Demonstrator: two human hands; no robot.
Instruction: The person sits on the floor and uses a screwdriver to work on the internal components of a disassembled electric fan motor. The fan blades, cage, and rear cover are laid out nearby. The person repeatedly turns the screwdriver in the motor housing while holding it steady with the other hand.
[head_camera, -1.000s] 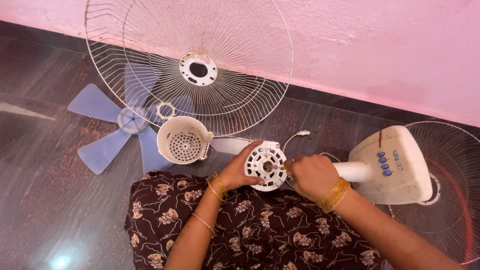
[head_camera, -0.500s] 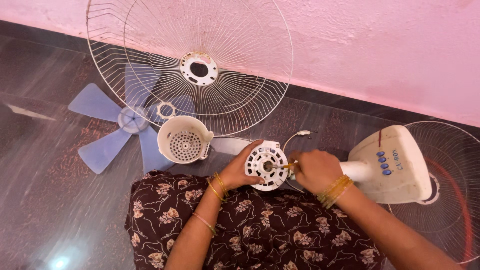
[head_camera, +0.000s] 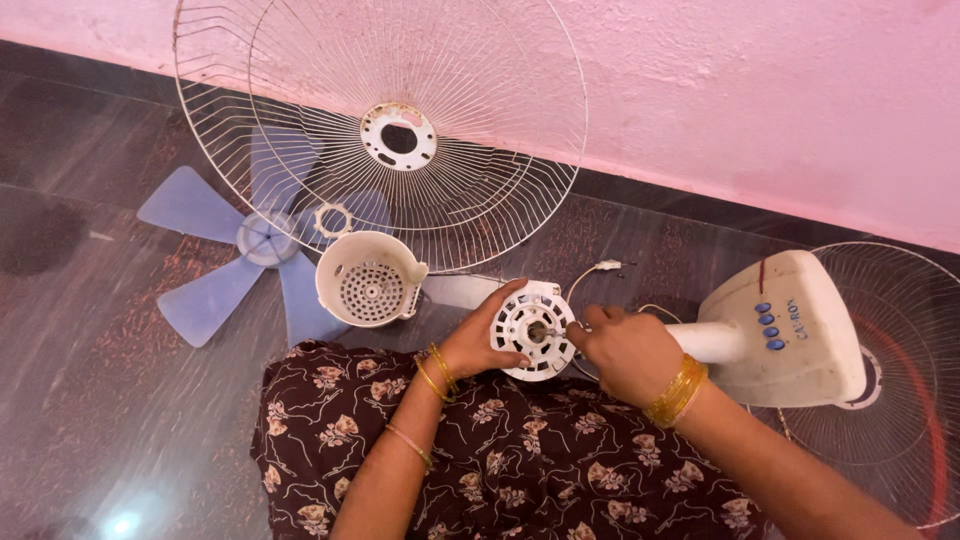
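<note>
A dark, polished stone floor (head_camera: 90, 420) meets a pink wall (head_camera: 760, 110), and the parts of a dismantled pedestal fan lie spread along that far edge. A person seated on the floor, lap covered in dark floral cloth (head_camera: 540, 470), holds the round white motor housing (head_camera: 533, 330) just above the knees. The left hand (head_camera: 478, 345) is wrapped around the housing's left rim, its grip closed on it. The right hand (head_camera: 625, 350) is curled at the housing's right side, fingertips at the small metal shaft in the centre; whether they pinch it cannot be told. Just left of the housing lies a cream, cup-shaped motor cover (head_camera: 368, 278). A blue fan blade (head_camera: 250, 250) rests farther left, partly under a large wire guard (head_camera: 400, 130) leaning on the wall. By the right edge sits the cream fan base (head_camera: 800, 330) with blue buttons, atop a second wire guard (head_camera: 900, 380).
</note>
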